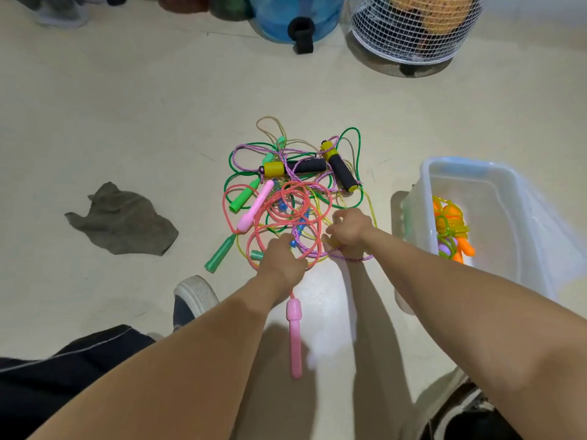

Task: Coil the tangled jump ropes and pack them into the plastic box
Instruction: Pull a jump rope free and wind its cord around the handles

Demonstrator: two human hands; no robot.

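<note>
Left hand (pixel 281 260): fingers are curled round the pink-red cord at the near edge of the tangle; a pink handle (pixel 294 338) is seen hanging below the wrist on that cord.
Right hand (pixel 347 231): fingers are bent and closed on strands at the tangle's right edge; a purple braided cord (pixel 352 258) is looped under the wrist. Exactly which strand is pinched cannot be told.
Tangle of jump ropes (pixel 292 188): heaped on the floor between the hands and the far wall; green, pink-red, purple and yellowish cords are interlaced.
Handles in the heap: two black foam handles with yellow ends (pixel 338 166), a second pink handle (pixel 255 206), several green handles (pixel 244 198).
Plastic box (pixel 476 173): translucent, set on the floor just right of the tangle; one bundle of orange and yellow rope (pixel 451 227) is lying inside.
Grey cloth (pixel 122 220): crumpled on the floor, left of the tangle, apart from it.
Far edge: a blue water jug (pixel 295 14) and a white wire basket (pixel 413 27) are stood by the wall.
Near edge: a shoe (pixel 193 296) is visible at left.
</note>
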